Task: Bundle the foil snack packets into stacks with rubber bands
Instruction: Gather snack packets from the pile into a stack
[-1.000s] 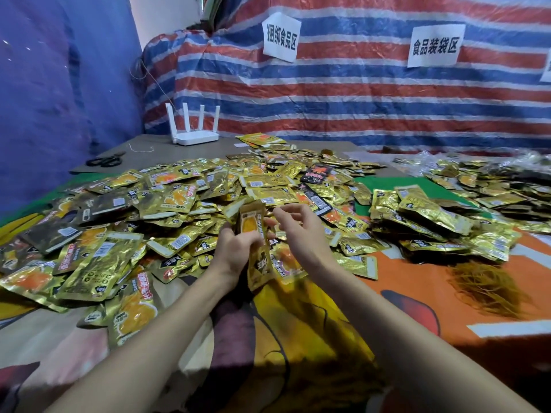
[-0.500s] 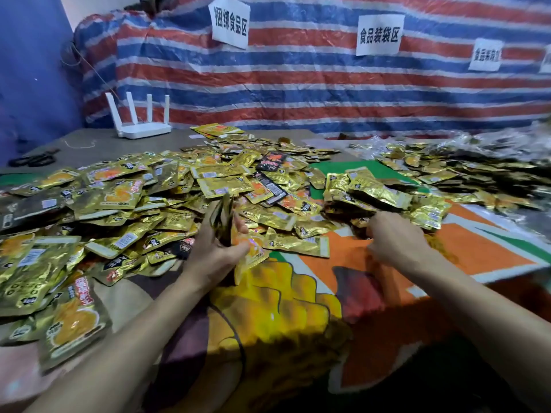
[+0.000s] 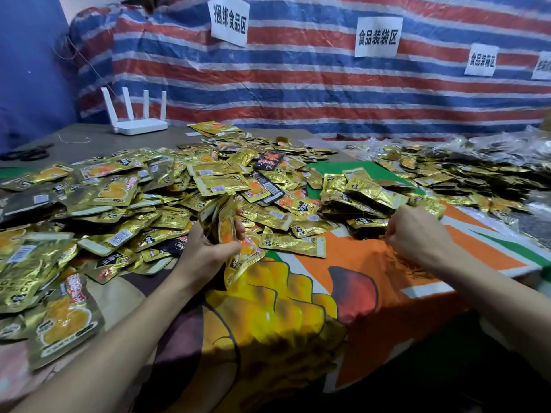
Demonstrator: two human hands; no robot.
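Observation:
My left hand (image 3: 208,248) grips a small upright stack of gold foil snack packets (image 3: 227,231) just in front of the big loose heap of packets (image 3: 143,198). My right hand (image 3: 417,234) is out to the right, back facing me, with its fingers curled down into the tangle of tan rubber bands (image 3: 407,265) and pinching strands there. My wrist hides most of that tangle. Just behind the right hand lies a group of stacked packets (image 3: 360,192).
A colourful printed cloth (image 3: 298,308) covers the near table, and it drops off into darkness at the lower right. More packets in clear bags (image 3: 483,168) lie at the far right. A white router (image 3: 137,126) and black scissors (image 3: 26,153) sit at the back left.
My right hand left the stack and swung right to the rubber band pile. The left hand kept the stack and turned it edge-on. My view panned right.

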